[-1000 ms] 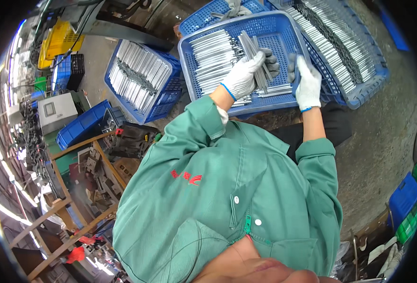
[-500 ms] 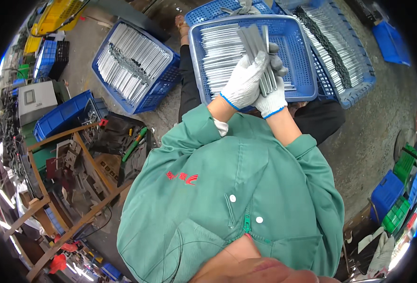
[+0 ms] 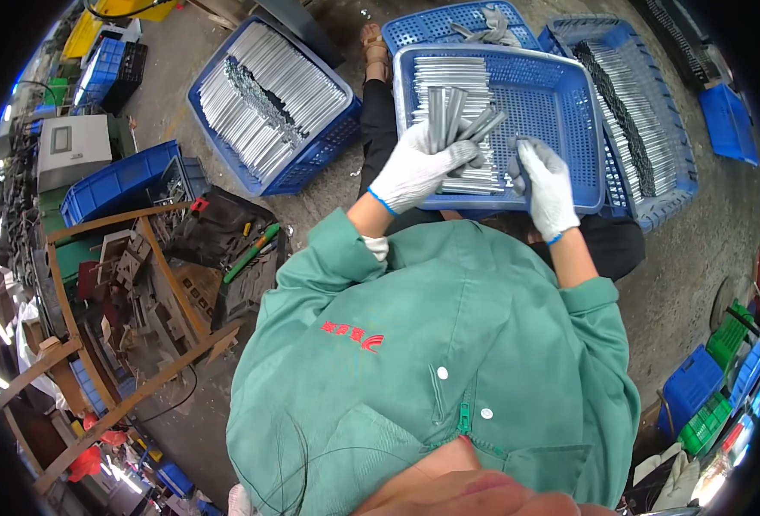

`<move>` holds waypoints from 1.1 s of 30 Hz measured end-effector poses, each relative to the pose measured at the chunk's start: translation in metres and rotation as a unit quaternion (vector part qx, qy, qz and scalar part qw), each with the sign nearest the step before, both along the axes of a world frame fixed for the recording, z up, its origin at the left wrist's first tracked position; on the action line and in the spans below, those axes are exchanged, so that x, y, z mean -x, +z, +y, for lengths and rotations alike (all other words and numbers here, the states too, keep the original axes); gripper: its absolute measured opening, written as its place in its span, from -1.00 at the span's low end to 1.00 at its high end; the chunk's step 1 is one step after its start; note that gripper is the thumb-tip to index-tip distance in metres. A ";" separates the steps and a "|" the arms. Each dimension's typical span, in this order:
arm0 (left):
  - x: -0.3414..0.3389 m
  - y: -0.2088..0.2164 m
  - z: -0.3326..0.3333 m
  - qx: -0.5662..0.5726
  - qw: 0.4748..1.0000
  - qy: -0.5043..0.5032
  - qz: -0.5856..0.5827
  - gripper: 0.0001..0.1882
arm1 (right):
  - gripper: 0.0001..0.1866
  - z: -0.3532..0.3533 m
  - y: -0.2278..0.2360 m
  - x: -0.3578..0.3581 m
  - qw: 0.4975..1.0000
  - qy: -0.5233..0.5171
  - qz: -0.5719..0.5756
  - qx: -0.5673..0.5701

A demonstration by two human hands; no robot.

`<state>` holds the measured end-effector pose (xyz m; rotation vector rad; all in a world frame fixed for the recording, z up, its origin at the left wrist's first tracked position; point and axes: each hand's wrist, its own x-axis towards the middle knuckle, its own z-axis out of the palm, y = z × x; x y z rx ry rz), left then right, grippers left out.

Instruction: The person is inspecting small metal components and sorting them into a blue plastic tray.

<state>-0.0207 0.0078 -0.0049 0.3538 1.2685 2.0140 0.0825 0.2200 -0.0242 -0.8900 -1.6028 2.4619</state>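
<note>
Red lettering [image 3: 342, 330] marks the jacket [image 3: 406, 297]; the left grip [image 3: 421, 167] holds metal rods [image 3: 436, 120].

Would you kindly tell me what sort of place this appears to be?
Most likely a metal-parts workshop or factory floor: a blue crate packed with metal rods, a gloved left hand holding metal pieces, and a wooden frame around assorted hardware.

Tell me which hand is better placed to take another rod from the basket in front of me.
The right hand, probably: it looks empty, over the basket's right part. The left hand is nearer the row of rods but grips a bunch.
</note>
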 end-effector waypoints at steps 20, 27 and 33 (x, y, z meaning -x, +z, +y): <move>0.009 -0.001 -0.055 0.268 0.873 -0.064 0.401 -0.74 | -0.67 0.007 0.087 -0.019 0.740 0.299 0.078 -0.597; 0.006 0.004 -0.049 0.241 0.826 -0.033 0.508 -0.70 | -0.67 0.004 0.086 -0.020 0.729 0.301 0.089 -0.608; 0.003 0.001 -0.050 0.247 0.809 -0.022 0.533 -0.65 | -0.67 0.002 0.078 -0.023 0.712 0.285 0.078 -0.637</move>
